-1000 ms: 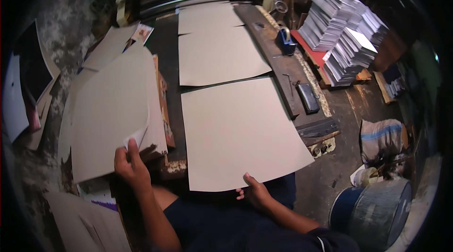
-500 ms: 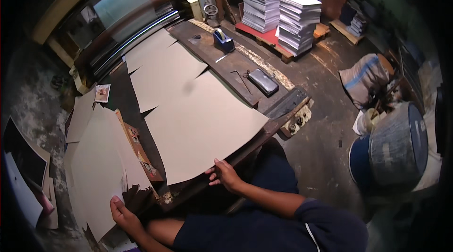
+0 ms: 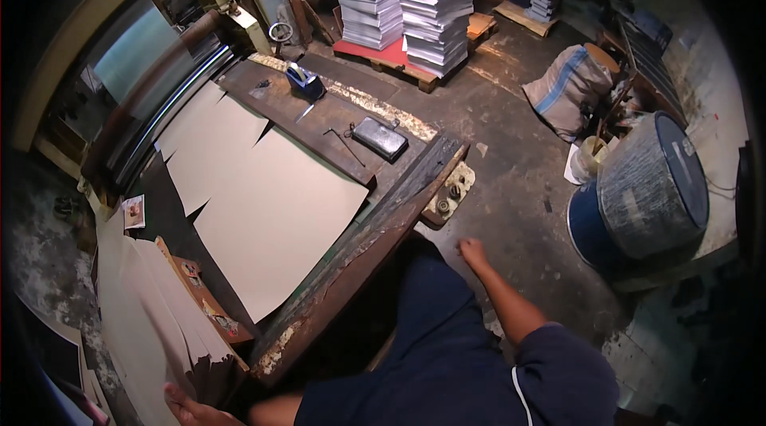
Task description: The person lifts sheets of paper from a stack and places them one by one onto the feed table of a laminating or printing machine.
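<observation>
My left hand (image 3: 191,408) is at the lower left, closed on the near edge of a cream paper sheet (image 3: 140,322) from the stack beside the table. That sheet bows upward along its length; part of the hand is cut off by the picture's edge. My right hand (image 3: 472,253) hangs over the floor past the table's near corner, fingers curled, with nothing visible in it. Between the hands, a row of overlapping cream sheets (image 3: 267,211) with dark notches between them lies on the machine table, reaching toward a shiny metal roller (image 3: 179,103).
On the table's right side are a blue tape dispenser (image 3: 305,83), a thin bent rod (image 3: 345,147) and a dark case (image 3: 380,139). Tall paper stacks (image 3: 435,23) stand on a pallet behind. A drum (image 3: 650,195) and a sack (image 3: 568,91) are at right.
My right hand has left the near edge of the table sheet and swung right, over the floor. My left hand has moved lower with the stack sheet's edge. The view has turned right.
</observation>
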{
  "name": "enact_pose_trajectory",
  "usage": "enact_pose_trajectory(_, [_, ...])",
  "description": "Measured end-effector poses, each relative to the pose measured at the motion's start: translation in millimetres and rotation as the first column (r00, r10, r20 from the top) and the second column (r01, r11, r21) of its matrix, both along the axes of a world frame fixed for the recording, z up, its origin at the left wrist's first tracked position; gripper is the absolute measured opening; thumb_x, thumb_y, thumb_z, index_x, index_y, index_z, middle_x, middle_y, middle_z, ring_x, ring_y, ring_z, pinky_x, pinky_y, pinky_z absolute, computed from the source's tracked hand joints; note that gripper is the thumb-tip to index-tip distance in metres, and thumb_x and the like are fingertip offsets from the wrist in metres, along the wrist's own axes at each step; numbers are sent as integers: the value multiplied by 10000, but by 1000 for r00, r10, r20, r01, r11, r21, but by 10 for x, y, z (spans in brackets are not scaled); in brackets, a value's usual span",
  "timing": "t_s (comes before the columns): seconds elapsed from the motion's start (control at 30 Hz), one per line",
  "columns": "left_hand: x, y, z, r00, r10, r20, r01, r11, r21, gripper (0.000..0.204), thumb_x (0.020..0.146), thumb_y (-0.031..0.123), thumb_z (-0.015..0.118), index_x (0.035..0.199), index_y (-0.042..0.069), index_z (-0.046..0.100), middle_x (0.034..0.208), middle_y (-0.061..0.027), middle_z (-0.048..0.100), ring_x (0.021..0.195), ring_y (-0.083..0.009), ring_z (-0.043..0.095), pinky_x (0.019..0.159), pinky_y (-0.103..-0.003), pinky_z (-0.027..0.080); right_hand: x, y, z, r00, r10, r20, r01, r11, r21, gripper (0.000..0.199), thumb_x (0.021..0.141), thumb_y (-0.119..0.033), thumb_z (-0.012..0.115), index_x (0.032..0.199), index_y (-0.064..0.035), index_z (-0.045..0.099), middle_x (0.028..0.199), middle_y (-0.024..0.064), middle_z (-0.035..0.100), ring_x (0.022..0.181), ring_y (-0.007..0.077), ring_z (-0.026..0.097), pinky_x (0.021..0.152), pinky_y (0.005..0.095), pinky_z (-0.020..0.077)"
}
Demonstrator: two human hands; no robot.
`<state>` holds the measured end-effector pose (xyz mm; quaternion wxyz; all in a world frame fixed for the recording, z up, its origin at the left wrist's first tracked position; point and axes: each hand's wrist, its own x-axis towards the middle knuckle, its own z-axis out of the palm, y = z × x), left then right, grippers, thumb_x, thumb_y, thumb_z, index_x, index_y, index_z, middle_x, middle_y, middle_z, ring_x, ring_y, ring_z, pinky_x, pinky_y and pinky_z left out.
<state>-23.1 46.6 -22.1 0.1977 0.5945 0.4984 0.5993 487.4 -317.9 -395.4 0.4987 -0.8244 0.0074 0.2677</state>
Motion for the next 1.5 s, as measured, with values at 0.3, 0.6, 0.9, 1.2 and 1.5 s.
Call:
enact_pose_trajectory(0.3, [1053,-580,163,836,-288,-468,382,917,117,139,946,153,589,959,27,647,1091,-120,683,1193,-334,552,1092,-492,308,-358,463,-719,718,173,-675,-248,969,-16,365,903,-305,512,991,18,656,944,199,681,783,340,631,719,380,500])
enact_pose_trajectory(0.6, [547,-914,-729,839,-544,16,513,782,-354,176,911,198,640,875,26,637,1019,-128,681,1224,-315,529,1063,-444,342,-317,402,-1077,934,10,-358,-67,987,-148,382,912,-309,510,1007,36,642,965,217,674,812,351,627,744,398,492])
enact_pose_trajectory(0.9, [190,-1054,-902,752,-630,197,629,594,-502,188,877,175,637,870,-8,677,941,-119,695,1211,-327,551,1056,-434,359,-374,367,-1117,985,-8,-171,-21,986,-167,400,920,-313,508,1023,54,628,987,235,667,841,362,623,768,417,484])
enact_pose_trajectory(1.2, [290,-830,-1013,698,-684,213,683,545,-486,157,854,146,655,873,-6,687,943,-111,699,1202,-319,566,1029,-417,390,-325,342,-1216,991,-74,112,90,986,-142,419,928,-317,506,1039,72,614,1008,252,660,871,373,620,792,435,476])
enact_pose_trajectory(1.5, [486,-399,-1192,653,-715,248,737,525,-426,148,842,148,657,854,4,687,943,-100,700,1208,-309,560,1043,-414,375,-161,265,-1362,931,-152,332,181,982,-57,439,936,-321,504,1054,91,599,1029,270,653,900,384,616,816,453,467])
